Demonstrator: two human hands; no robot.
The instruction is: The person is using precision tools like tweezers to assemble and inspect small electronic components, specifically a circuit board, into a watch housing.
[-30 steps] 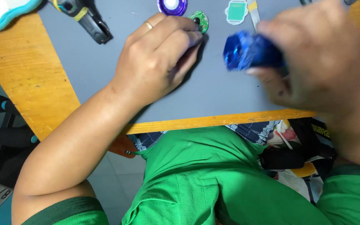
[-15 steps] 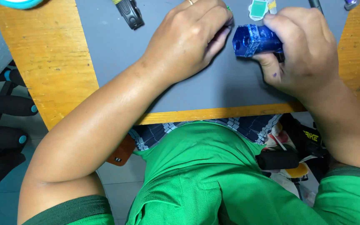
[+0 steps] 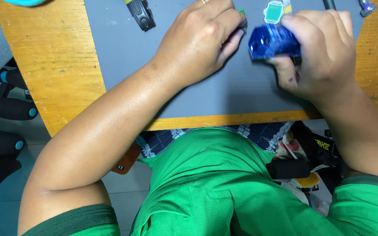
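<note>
My right hand (image 3: 324, 61) grips a small translucent blue plastic body (image 3: 270, 41) and holds it just above the grey mat (image 3: 224, 94). My left hand (image 3: 197, 43) lies knuckles up on the mat with its fingers curled. Its fingertips pinch a small green round piece (image 3: 242, 12), most of which is hidden under them. The two hands are a few centimetres apart, and the blue body points toward my left fingertips. A ring shows on one left finger.
The mat lies on a yellow wooden table (image 3: 53, 74). At the far edge are a black-handled tool (image 3: 141, 15), a small teal and white piece (image 3: 274, 12), a dark rod (image 3: 329, 4) and a purple-tipped bit (image 3: 366, 7). A bag lies below the table's near edge, at the right.
My right hand has turned the blue body and brought it lower and closer to my left hand. My left fingers have closed over the green piece. The view has shifted over the table.
</note>
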